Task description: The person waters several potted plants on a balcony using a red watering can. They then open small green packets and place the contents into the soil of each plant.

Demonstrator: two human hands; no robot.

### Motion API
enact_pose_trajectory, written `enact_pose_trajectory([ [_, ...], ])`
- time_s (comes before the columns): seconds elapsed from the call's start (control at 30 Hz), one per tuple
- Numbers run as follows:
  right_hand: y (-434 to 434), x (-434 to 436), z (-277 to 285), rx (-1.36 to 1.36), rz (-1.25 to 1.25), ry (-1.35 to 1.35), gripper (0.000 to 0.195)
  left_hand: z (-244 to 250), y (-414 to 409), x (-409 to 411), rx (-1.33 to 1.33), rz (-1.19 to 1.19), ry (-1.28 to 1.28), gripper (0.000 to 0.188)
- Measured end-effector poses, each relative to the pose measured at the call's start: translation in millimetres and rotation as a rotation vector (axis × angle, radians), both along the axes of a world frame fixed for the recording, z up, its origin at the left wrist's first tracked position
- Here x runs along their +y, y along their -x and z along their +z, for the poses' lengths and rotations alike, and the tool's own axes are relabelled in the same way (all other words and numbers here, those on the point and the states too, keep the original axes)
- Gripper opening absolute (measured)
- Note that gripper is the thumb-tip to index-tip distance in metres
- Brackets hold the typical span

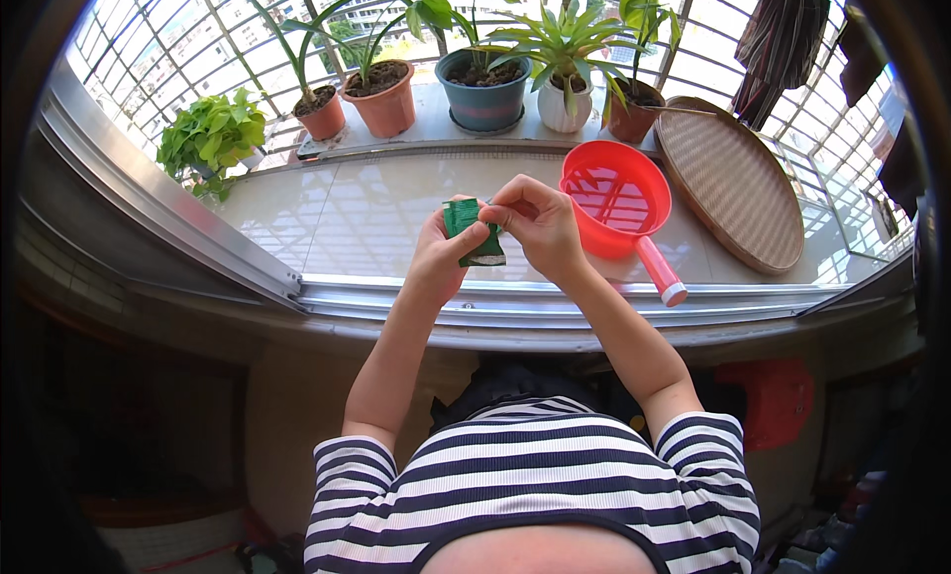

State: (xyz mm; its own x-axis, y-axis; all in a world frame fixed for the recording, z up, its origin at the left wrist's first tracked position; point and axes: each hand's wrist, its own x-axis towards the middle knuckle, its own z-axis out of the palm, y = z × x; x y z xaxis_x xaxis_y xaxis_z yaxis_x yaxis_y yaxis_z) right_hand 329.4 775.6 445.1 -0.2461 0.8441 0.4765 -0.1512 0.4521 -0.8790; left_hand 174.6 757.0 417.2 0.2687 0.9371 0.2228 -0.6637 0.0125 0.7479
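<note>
My left hand [438,258] holds a small green foil packet [475,240], its thumb lying across the front. The packet has a crimped silvery lower edge and bears writing. Thumb and forefinger of my right hand [541,221] pinch together at the packet's upper right edge. A small pale bit shows at those fingertips; whether it is torn from the packet I cannot tell. Both hands are raised in front of the window sill's metal track [461,306]. Just right of my right hand, a red plastic dipper [657,210] rests on the tiled ledge [371,202], its handle pointing towards me.
Potted plants line the raised back shelf, among them a blue-green pot [483,102] and a white pot [565,110]. A round woven bamboo tray [732,180] leans at the right. Metal window bars [223,32] close off the back. Dark clothes [784,35] hang at upper right.
</note>
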Motion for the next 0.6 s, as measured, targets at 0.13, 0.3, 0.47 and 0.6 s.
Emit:
enact_pose_trajectory([
  [0.13, -6.3, 0.7, 7.8, -0.058, 0.019, 0.037, 0.009, 2.9, -0.1, -1.7, 0.238, 0.127, -0.053, 0.017],
  [0.3, 1.7, -8.1, 5.1, 0.042, -0.147, 0.091, 0.008, 0.0, -22.9, -7.0, 0.152, 0.329, -0.113, 0.013],
  [0.47, 15.2, -8.6, -3.9, 0.500, -0.120, 0.361, 0.008, 3.7, -44.7, -12.5, 0.135, 0.519, -0.101, 0.011],
  [0.6, 21.7, -8.9, 5.3, 0.702, -0.092, 0.463, 0.009, 6.3, -57.4, -12.4, 0.145, 0.693, -0.121, 0.010],
])
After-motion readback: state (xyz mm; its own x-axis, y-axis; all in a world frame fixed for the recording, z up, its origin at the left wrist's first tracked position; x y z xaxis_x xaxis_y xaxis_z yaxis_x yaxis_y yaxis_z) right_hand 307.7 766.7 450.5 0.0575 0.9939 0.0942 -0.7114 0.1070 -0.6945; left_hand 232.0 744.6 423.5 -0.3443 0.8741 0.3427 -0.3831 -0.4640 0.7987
